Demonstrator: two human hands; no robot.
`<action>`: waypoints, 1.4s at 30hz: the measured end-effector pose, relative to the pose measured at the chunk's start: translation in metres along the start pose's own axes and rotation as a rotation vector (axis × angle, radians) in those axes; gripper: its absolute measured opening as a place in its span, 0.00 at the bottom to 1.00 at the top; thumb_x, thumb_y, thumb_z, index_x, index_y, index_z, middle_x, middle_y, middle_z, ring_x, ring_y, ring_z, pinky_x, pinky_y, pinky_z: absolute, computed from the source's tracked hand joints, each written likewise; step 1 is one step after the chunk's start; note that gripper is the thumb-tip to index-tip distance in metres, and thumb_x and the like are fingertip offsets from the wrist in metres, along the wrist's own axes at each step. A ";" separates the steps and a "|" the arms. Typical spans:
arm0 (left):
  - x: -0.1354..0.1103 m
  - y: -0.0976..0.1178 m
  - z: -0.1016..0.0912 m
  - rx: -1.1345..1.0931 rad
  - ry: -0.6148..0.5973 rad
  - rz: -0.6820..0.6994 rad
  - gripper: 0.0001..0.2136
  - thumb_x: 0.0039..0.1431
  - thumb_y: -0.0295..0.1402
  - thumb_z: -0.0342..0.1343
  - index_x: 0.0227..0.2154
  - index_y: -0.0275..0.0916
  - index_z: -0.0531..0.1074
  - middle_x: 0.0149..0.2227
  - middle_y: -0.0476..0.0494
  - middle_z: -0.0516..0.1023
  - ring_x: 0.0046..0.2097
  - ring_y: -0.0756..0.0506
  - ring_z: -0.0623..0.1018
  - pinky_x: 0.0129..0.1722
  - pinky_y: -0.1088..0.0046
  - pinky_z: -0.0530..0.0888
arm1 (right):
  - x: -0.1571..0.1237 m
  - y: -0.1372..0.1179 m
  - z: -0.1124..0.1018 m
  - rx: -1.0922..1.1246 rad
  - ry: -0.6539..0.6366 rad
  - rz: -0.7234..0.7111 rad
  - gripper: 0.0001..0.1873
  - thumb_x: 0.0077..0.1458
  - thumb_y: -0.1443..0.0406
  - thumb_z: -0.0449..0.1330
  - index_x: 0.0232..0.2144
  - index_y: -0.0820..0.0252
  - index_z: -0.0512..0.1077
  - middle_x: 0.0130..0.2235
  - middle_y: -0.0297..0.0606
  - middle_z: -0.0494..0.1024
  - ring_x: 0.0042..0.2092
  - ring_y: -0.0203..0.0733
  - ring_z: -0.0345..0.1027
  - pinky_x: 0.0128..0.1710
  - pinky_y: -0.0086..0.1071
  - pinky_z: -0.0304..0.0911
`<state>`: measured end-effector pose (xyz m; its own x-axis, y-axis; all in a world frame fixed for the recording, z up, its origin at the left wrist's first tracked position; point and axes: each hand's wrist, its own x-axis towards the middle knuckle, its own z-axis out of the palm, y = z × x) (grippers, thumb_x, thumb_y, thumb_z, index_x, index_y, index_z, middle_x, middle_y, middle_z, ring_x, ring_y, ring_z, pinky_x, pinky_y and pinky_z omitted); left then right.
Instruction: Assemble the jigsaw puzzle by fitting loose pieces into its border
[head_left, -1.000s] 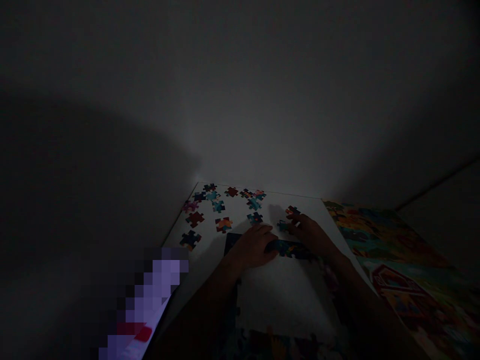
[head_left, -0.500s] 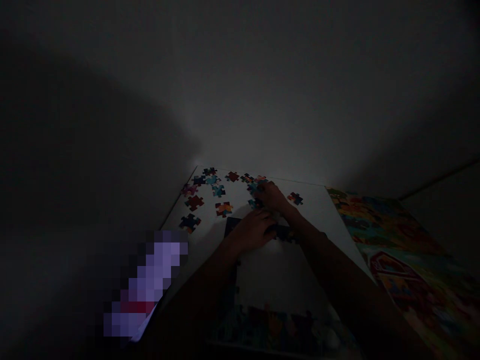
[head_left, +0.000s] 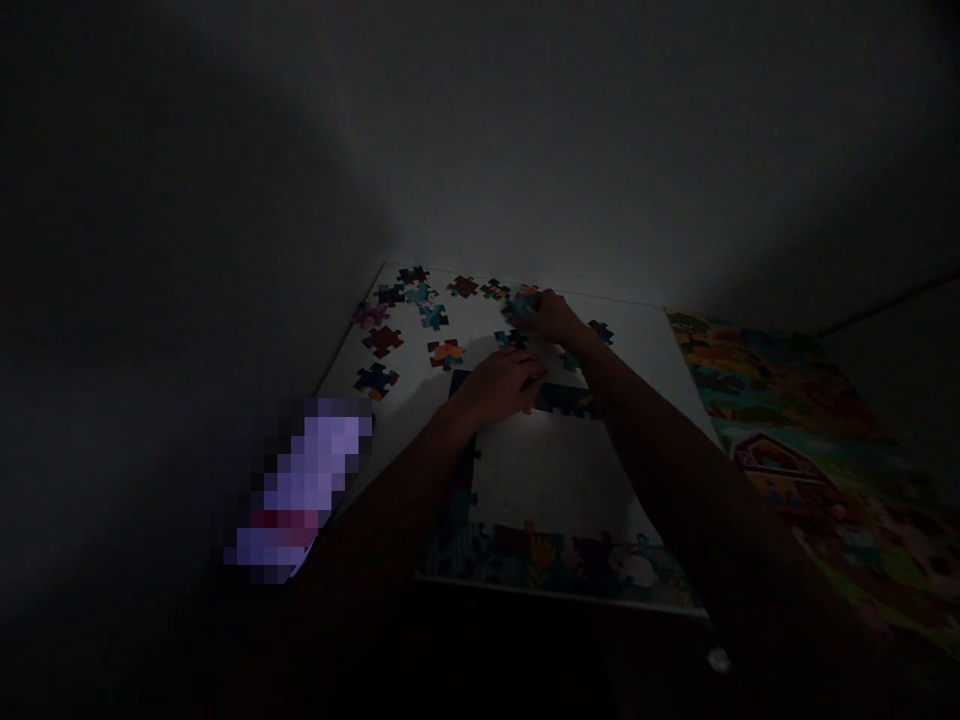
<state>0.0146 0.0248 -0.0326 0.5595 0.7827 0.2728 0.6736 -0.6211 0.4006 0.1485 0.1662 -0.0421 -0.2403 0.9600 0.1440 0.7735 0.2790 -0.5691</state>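
Note:
The scene is very dark. A white board [head_left: 555, 470] lies before me with a partly built jigsaw: a dark strip of joined pieces [head_left: 559, 398] across its middle and a coloured border row [head_left: 540, 555] along its near edge. Several loose pieces [head_left: 420, 320] are scattered at the far left. My left hand [head_left: 499, 385] rests flat on the left end of the dark strip, fingers curled down on it. Reaching to the far side, my right hand [head_left: 555, 318] has its fingers closed round a bluish loose piece [head_left: 519, 306].
A colourful picture sheet or box lid [head_left: 787, 450] lies to the right of the board. A blurred purple patch [head_left: 304, 490] sits at the board's left edge. A plain wall rises behind the board.
My right hand left the right end of the dark strip and moved to the far loose pieces, closing on a bluish one. The view tilted down, showing the near border row.

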 end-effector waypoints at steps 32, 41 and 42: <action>-0.012 -0.017 -0.009 -0.013 0.136 -0.160 0.12 0.64 0.29 0.50 0.45 0.41 0.76 0.49 0.44 0.79 0.53 0.45 0.75 0.56 0.64 0.72 | -0.069 0.027 -0.046 1.129 0.026 0.294 0.20 0.38 0.52 0.70 0.28 0.54 0.67 0.27 0.28 0.71 0.30 0.35 0.70 0.39 0.35 0.74; -0.025 -0.045 -0.035 0.195 0.300 -0.488 0.14 0.63 0.27 0.47 0.44 0.40 0.76 0.46 0.41 0.80 0.49 0.42 0.77 0.54 0.59 0.73 | -0.067 0.034 -0.035 1.051 0.118 0.223 0.20 0.37 0.53 0.70 0.29 0.56 0.69 0.30 0.29 0.72 0.31 0.34 0.68 0.33 0.31 0.71; -0.027 -0.049 -0.037 0.222 0.321 -0.534 0.14 0.62 0.26 0.47 0.44 0.39 0.76 0.46 0.40 0.80 0.50 0.40 0.77 0.54 0.57 0.72 | -0.067 0.035 -0.033 0.993 0.112 0.205 0.19 0.39 0.53 0.69 0.30 0.56 0.69 0.30 0.29 0.72 0.31 0.34 0.68 0.32 0.31 0.71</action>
<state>-0.0518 0.0354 -0.0273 -0.0279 0.9371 0.3478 0.9214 -0.1108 0.3725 0.2109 0.1124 -0.0446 -0.0623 0.9980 0.0145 -0.0545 0.0111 -0.9985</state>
